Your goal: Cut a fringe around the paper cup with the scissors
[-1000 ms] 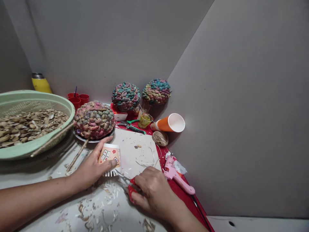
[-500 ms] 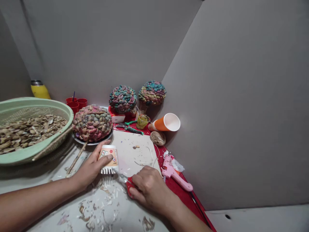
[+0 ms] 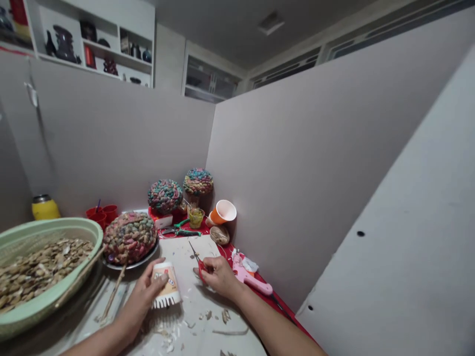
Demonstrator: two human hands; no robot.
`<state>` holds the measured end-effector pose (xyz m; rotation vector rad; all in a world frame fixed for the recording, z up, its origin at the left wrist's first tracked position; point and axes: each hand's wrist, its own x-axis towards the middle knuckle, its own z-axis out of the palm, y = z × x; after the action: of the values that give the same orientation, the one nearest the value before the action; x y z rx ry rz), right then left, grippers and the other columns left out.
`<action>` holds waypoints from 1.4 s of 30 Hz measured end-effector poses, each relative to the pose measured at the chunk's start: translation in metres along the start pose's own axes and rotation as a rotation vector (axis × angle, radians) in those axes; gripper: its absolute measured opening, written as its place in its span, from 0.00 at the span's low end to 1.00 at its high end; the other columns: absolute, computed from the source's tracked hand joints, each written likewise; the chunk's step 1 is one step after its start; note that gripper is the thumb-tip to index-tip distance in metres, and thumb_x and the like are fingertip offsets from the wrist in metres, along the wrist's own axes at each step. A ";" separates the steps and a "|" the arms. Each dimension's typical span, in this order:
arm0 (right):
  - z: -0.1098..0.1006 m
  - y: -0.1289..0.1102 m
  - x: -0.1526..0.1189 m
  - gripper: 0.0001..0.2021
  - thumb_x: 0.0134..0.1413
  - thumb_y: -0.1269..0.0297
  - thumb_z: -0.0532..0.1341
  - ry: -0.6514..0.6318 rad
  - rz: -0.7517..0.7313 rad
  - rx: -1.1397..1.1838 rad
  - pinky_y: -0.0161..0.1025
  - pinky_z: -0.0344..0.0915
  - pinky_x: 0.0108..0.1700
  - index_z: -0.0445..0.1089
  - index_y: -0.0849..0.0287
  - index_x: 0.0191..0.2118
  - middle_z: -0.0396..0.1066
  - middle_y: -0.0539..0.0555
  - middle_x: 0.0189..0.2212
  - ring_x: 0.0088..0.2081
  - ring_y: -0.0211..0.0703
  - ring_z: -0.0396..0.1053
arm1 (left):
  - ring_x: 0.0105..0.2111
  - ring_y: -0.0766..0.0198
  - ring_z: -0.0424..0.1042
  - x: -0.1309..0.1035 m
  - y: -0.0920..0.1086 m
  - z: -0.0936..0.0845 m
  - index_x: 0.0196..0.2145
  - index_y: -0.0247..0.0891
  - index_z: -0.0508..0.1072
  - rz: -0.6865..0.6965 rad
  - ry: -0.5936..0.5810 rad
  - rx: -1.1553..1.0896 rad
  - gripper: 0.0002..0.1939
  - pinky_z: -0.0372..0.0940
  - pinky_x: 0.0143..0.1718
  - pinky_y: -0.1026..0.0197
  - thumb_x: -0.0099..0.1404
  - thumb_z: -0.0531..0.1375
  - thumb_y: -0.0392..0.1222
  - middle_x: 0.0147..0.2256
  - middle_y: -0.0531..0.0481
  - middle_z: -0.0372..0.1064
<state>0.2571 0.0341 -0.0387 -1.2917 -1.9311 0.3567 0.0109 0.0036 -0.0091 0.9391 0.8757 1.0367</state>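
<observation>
My left hand [image 3: 139, 296] is wrapped round a white and orange printed paper cup [image 3: 171, 287], its thumb across the print. The cup's near edge is cut into a row of narrow strips like a fringe. In my right hand [image 3: 222, 278] is a pair of scissors [image 3: 201, 267] with red handles. Their blades point up and away, apart from the cup, and look nearly closed. Beyond my left hand, a ball covered in pink and grey-green shell-like pieces [image 3: 129, 237] rests on a metal dish, with a stick extending toward me.
A green basket [image 3: 89, 228] of brown shells stands at left. Two multicoloured balls [image 3: 165, 195], red cups [image 3: 110, 212], green-handled pliers [image 3: 187, 232], an orange cup [image 3: 224, 211] and twine [image 3: 219, 235] lie behind. A pink glue gun [image 3: 252, 279] is at right. Scraps litter the table.
The scissors have come away from the cup's cut edge and now point up and away. My view has tilted up, bringing shelves and ceiling into sight.
</observation>
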 end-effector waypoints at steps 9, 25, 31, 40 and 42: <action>0.004 0.003 0.008 0.22 0.55 0.53 0.58 0.042 -0.001 0.072 0.34 0.45 0.23 0.52 0.58 0.17 0.49 0.45 0.15 0.21 0.34 0.48 | 0.35 0.51 0.77 0.016 -0.021 -0.003 0.58 0.39 0.66 0.120 0.005 -0.119 0.47 0.69 0.38 0.56 0.42 0.76 0.54 0.38 0.42 0.78; -0.011 -0.011 0.000 0.24 0.59 0.50 0.59 0.035 -0.116 0.167 0.35 0.48 0.25 0.57 0.59 0.17 0.53 0.46 0.16 0.21 0.34 0.49 | 0.27 0.64 0.70 0.007 -0.009 -0.009 0.46 0.38 0.70 0.209 0.035 0.121 0.26 0.62 0.26 0.66 0.56 0.69 0.55 0.32 0.51 0.74; -0.018 -0.015 -0.002 0.22 0.58 0.53 0.61 0.070 -0.133 0.233 0.34 0.49 0.26 0.59 0.59 0.18 0.54 0.45 0.16 0.21 0.34 0.50 | 0.33 0.61 0.72 0.000 0.002 -0.001 0.52 0.40 0.67 0.200 0.005 0.178 0.29 0.67 0.29 0.63 0.57 0.69 0.53 0.39 0.49 0.74; -0.020 -0.026 -0.005 0.24 0.58 0.53 0.61 0.051 -0.121 0.325 0.33 0.48 0.24 0.56 0.58 0.17 0.50 0.44 0.16 0.20 0.33 0.48 | 0.42 0.57 0.72 -0.004 0.003 0.002 0.52 0.40 0.68 0.231 -0.001 0.139 0.29 0.71 0.42 0.58 0.55 0.72 0.45 0.45 0.46 0.73; -0.019 -0.030 -0.007 0.24 0.59 0.51 0.60 0.031 -0.112 0.345 0.32 0.48 0.23 0.57 0.59 0.18 0.49 0.44 0.16 0.20 0.32 0.48 | 0.43 0.58 0.72 -0.003 0.003 0.002 0.51 0.40 0.69 0.224 0.009 0.103 0.29 0.70 0.45 0.59 0.53 0.73 0.44 0.45 0.47 0.74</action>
<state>0.2527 0.0109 -0.0112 -0.9561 -1.8106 0.5806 0.0109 0.0007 -0.0057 1.1394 0.8511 1.1959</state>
